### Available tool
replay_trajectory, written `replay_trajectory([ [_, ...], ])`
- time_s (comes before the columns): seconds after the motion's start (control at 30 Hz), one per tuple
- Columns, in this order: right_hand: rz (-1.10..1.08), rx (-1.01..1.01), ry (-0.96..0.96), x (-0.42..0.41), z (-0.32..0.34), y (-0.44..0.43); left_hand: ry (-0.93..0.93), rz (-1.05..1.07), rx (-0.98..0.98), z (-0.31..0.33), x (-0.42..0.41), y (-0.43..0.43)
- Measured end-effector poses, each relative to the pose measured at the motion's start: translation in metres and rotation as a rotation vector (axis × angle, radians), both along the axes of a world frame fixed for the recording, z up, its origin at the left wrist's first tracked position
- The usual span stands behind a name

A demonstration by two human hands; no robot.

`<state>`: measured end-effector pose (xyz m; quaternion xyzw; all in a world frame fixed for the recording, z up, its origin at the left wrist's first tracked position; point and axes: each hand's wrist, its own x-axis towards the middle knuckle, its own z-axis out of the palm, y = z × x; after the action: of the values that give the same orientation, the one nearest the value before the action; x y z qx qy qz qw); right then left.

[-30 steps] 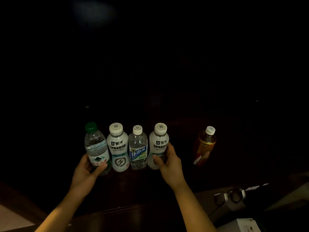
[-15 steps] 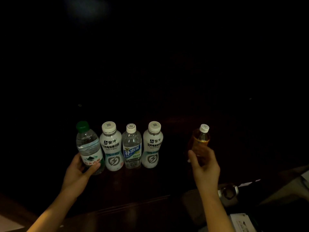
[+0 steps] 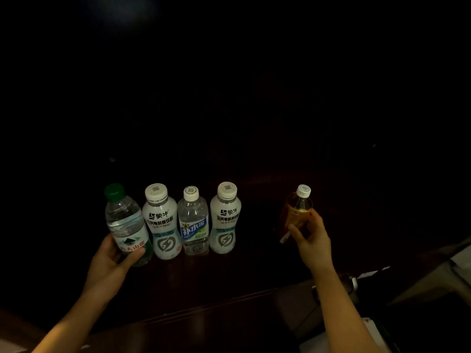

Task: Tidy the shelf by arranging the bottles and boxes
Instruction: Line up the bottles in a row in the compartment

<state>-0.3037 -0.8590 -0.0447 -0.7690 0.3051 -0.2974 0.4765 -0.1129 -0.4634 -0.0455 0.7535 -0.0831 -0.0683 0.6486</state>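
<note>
Since a second ago the right hand (image 3: 309,238) has left the right-most white bottle of the row and crossed to the amber tea bottle with a white cap (image 3: 297,212), where its fingers now curl around the lower body, thumb on the near side. The left hand (image 3: 112,261) has stayed put, fingers and thumb wrapped around the base of the clear plastic water bottle with a green cap (image 3: 125,222).

All five bottles stand upright on the dark wooden shelf (image 3: 204,281), close to its front edge. The green-capped bottle is at the left end of a row of four. Just beside it stands an opaque white drink bottle with black lettering (image 3: 161,222), then a clear bottle with a blue label and white cap (image 3: 193,220), then a second white drink bottle of the same kind (image 3: 225,217). The four stand side by side with hardly any gap. The amber bottle stands well apart towards the right end of the shelf. The back of the shelf is too dark to make out.
</note>
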Motion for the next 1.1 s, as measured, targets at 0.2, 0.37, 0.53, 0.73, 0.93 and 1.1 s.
replay_trajectory([
  [0.2, 0.008, -0.012, -0.025, 0.006, 0.002, 0.01, 0.0, -0.002, -0.024, 0.001, -0.001, -0.001],
  [0.37, 0.045, -0.027, -0.015, 0.016, -0.002, 0.031, -0.01, -0.002, -0.029, 0.003, -0.002, -0.002],
  [0.53, 0.103, -0.021, -0.02, 0.03, -0.006, 0.056, -0.011, -0.002, -0.03, 0.003, -0.002, -0.003],
  [0.73, 0.148, -0.036, -0.058, 0.043, -0.009, 0.079, 0.0, -0.001, -0.019, 0.001, -0.001, -0.001],
  [0.93, 0.133, -0.037, -0.079, 0.047, -0.011, 0.085, -0.001, -0.003, -0.001, 0.0, 0.0, 0.001],
  [1.1, 0.127, -0.031, -0.072, 0.047, -0.012, 0.084, -0.006, -0.003, -0.013, 0.0, -0.001, -0.001],
])
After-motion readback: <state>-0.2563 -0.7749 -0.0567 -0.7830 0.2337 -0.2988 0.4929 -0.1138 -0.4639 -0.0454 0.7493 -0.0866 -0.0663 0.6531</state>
